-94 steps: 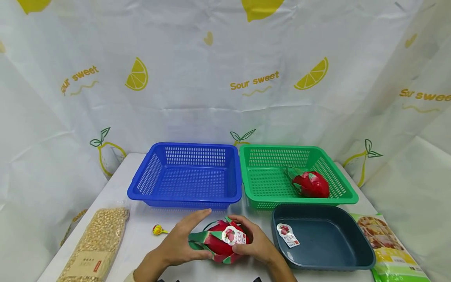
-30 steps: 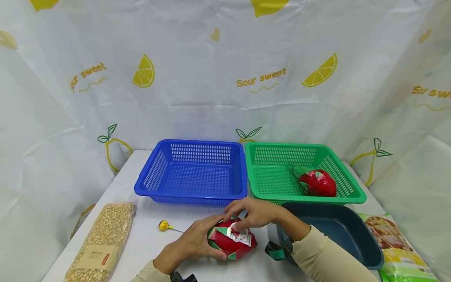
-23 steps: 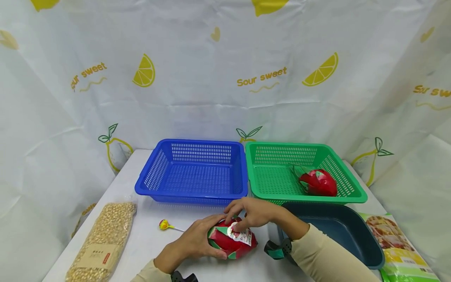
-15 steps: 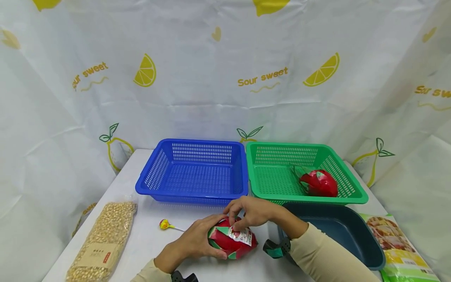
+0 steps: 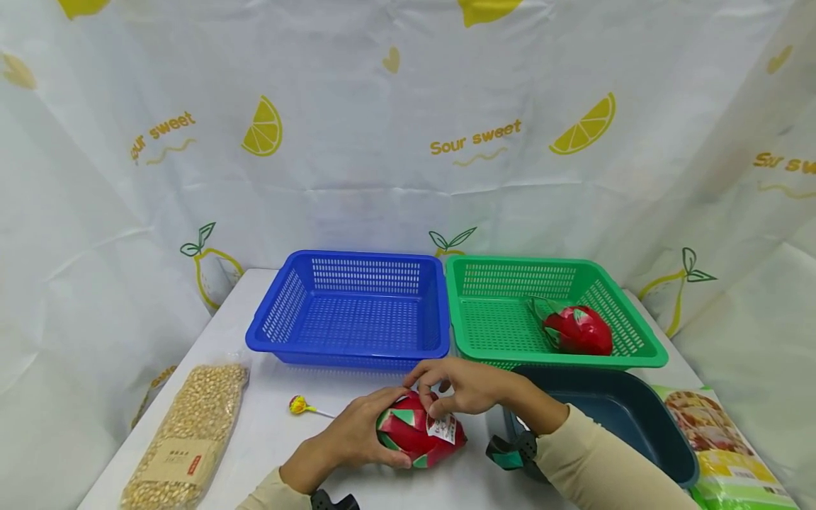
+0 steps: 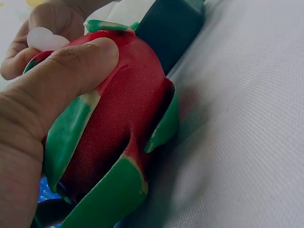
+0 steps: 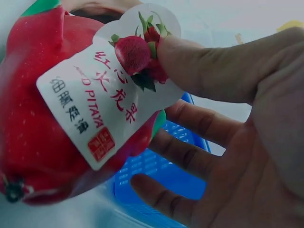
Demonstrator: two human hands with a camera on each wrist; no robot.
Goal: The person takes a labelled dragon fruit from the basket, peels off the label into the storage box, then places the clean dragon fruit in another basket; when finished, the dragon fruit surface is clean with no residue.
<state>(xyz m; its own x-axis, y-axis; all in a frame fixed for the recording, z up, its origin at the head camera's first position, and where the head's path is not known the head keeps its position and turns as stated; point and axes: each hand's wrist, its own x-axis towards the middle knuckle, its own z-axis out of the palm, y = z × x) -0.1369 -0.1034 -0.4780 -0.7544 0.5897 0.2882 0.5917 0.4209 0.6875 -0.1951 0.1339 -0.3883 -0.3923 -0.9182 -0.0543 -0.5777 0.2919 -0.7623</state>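
Note:
On the table lies a red dragon fruit (image 5: pixel 403 433) with green scales, glossy like a model. My left hand (image 5: pixel 357 432) grips its left end, thumb on the near side, as the left wrist view shows too. From the right, my right hand (image 5: pixel 468 388) pinches the upper edge of a white pitaya sticker (image 7: pixel 85 102) between thumb and finger. That edge stands lifted off the fruit; its white back (image 6: pixel 42 39) shows in the left wrist view. The sticker's lower part still lies against the skin. My other right fingers are spread loosely.
Behind stand a blue basket (image 5: pixel 347 355) and a green basket (image 5: pixel 554 360) holding another dragon fruit (image 5: pixel 585 331). A dark tray (image 5: pixel 644 425) sits partly under my right forearm. Left lie a bag of pale grains (image 5: pixel 191 418) and a lollipop (image 5: pixel 298 405); far right, a food packet (image 5: pixel 720 439).
My right hand has moved from the fruit's right end to the sticker on top and lifted its upper edge. My left hand has closed in on the fruit, whose left-pointing green leaves are now covered.

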